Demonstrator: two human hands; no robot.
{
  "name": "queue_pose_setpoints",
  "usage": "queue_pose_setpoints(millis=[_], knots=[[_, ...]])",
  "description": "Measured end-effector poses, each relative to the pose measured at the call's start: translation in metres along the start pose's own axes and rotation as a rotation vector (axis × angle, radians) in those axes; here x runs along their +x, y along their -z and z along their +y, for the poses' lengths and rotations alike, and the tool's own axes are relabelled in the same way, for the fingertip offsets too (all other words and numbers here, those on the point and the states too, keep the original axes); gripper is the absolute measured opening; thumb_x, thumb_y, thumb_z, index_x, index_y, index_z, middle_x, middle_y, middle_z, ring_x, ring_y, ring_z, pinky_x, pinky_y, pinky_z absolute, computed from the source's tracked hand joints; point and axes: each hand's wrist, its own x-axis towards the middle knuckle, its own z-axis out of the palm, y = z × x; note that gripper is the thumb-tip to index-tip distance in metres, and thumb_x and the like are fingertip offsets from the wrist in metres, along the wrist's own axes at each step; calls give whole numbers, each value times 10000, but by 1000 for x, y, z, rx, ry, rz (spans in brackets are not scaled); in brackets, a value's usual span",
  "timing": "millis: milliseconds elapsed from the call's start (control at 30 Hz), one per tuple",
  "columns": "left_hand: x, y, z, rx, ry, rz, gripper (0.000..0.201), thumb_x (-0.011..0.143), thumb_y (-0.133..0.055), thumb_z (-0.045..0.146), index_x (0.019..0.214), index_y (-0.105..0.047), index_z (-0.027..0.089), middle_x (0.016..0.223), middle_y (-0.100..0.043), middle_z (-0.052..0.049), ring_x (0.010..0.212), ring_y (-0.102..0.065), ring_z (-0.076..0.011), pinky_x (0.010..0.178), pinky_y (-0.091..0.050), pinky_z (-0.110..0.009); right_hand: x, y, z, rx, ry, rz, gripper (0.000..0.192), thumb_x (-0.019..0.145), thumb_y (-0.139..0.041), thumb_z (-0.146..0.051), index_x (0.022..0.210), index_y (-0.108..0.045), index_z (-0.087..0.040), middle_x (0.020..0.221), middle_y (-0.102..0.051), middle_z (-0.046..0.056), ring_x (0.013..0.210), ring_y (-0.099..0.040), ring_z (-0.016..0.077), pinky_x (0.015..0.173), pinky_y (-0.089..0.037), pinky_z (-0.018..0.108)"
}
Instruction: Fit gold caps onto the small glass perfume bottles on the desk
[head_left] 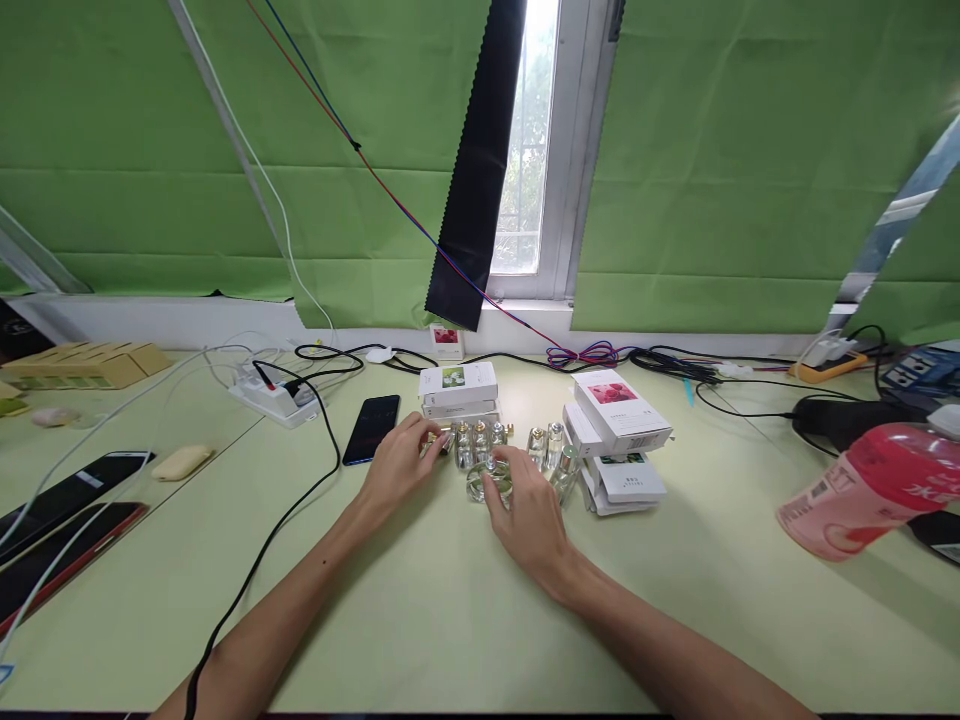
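Observation:
A round, low clear glass perfume bottle (475, 484) stands in the middle of the table. My right hand (531, 520) grips its right side and top, with the thumb in front of the glass. My left hand (401, 460) is at the left end of a row of small glass bottles (480, 440) with gold-coloured tops. Its thumb and fingertips are pinched around a small thing, partly hidden, whose kind I cannot make out. Beyond my right hand are more slim glass bottles (554, 440) and a silver-capped glass bottle (567, 470).
Stacked white boxes (626, 415) with flower pictures stand right of the bottles, and more white boxes (459, 385) behind. A phone (373, 428) lies left of my left hand. A black cable (277, 525) crosses my left forearm. A pink bottle (862, 490) is at right.

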Motion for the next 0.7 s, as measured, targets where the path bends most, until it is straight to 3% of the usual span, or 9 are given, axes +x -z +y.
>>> queue_pose_setpoints(millis=[100, 233, 300, 467, 700], knots=[[-4, 3, 11, -150, -139, 216, 174, 956, -569, 310, 915, -666, 172, 797, -640, -22, 604, -551, -106, 554, -437, -220, 0, 0, 0, 3, -8, -20, 274, 968, -525, -221, 1236, -558, -182, 1163, -686, 120, 1027, -689, 253, 832, -559, 376], [-13, 2, 28, -263, -305, 341, 56, 941, -618, 200, 973, -646, 164, 858, -696, -19, 564, -555, -60, 492, -430, -167, 0, 1, 1, 22, 0, -41, 288, 977, -519, -231, 1260, -543, -179, 1177, -683, 128, 1042, -691, 256, 851, -564, 391], [-18, -1, 34, -275, -355, 351, 94, 929, -637, 170, 1022, -640, 162, 849, -712, -14, 553, -567, -52, 485, -441, -150, 1, 0, 3, 35, 4, -46, 294, 979, -519, -236, 1267, -537, -177, 1185, -681, 132, 1048, -691, 261, 863, -566, 404], [-23, -10, 36, -276, -450, 239, 150, 937, -613, 133, 1080, -627, 175, 773, -689, 14, 544, -579, -59, 515, -475, -155, 0, -2, 6, 74, 17, -63, 299, 987, -511, -258, 1274, -530, -175, 1196, -672, 139, 1068, -682, 277, 881, -572, 425], [-23, -12, 34, -307, -461, 191, 191, 948, -581, 120, 1117, -620, 201, 871, -714, -8, 593, -601, -80, 511, -487, -180, -1, -2, 6, 76, 22, -78, 299, 988, -492, -240, 1279, -523, -176, 1216, -658, 136, 1078, -675, 278, 912, -565, 439]])
